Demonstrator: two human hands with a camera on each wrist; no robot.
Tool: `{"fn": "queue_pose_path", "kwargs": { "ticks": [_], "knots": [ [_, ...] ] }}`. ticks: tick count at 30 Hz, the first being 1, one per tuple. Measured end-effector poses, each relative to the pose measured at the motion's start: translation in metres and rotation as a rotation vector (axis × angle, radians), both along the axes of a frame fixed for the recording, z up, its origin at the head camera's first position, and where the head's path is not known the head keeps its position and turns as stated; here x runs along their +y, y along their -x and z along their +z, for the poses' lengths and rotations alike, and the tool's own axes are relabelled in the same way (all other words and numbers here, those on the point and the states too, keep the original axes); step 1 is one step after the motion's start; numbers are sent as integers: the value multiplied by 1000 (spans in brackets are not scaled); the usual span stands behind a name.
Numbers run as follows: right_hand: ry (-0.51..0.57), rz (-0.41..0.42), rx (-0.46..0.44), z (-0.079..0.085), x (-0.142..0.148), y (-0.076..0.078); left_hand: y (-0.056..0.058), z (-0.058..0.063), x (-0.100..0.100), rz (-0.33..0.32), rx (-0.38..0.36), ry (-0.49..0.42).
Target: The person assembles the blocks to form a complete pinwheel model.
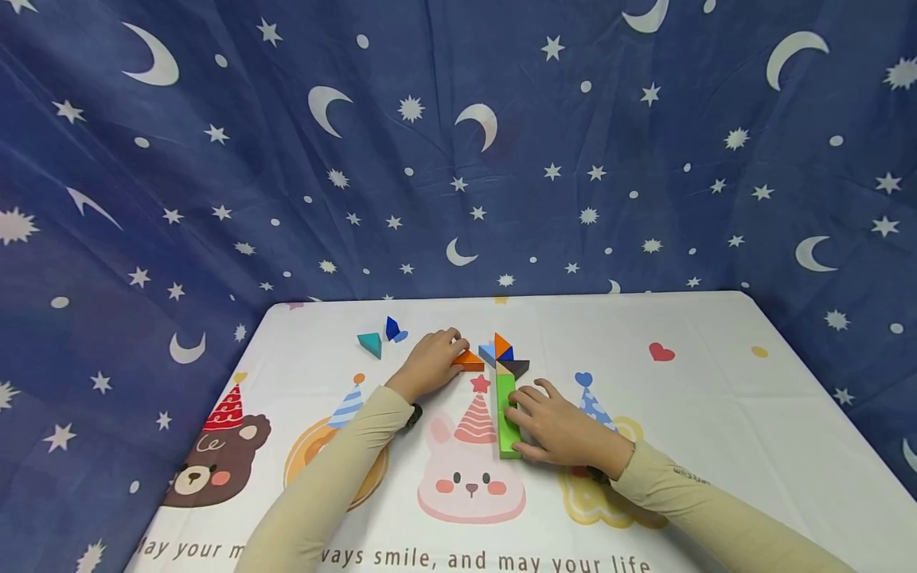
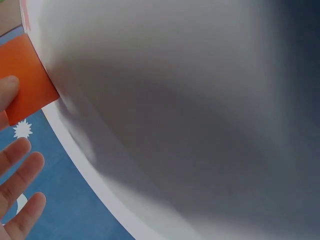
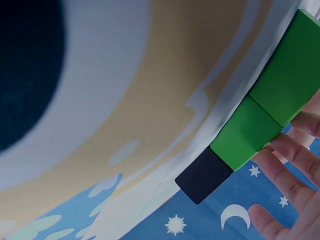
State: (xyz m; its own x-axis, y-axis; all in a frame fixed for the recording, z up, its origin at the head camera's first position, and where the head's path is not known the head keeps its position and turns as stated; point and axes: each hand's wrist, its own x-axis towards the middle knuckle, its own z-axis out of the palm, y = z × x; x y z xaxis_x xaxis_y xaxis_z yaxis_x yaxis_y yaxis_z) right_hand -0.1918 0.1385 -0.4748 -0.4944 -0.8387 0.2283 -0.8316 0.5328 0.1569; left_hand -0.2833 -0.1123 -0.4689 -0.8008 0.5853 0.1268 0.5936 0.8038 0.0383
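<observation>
My left hand pinches an orange triangular block, its thumb lying on the orange face in the left wrist view. The other fingers extend away from the block there. My right hand rests at a strip of green blocks, fingertips along the strip and fingers spread. Two green blocks and a dark block line up in the right wrist view. At the strip's far end in the head view sit a small orange triangle, blue pieces and a dark grey block.
A teal block and a dark blue block lie at the back left. The table wears a white cloth printed with animals and party hats. A blue curtain with moons and stars hangs behind.
</observation>
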Motion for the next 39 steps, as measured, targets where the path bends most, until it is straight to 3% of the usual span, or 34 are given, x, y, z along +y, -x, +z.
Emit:
{"fn": "queue_pose_path", "kwargs": {
  "ticks": [6, 17, 39],
  "knots": [
    [-13, -15, -10, -1, 0, -1, 0, 0, 7, 10, -2, 5],
    [8, 1, -6, 0, 0, -1, 1, 0, 15, 44, 94, 74],
    [10, 1, -8, 1, 0, -2, 2, 1, 26, 88, 55, 113]
  ]
}}
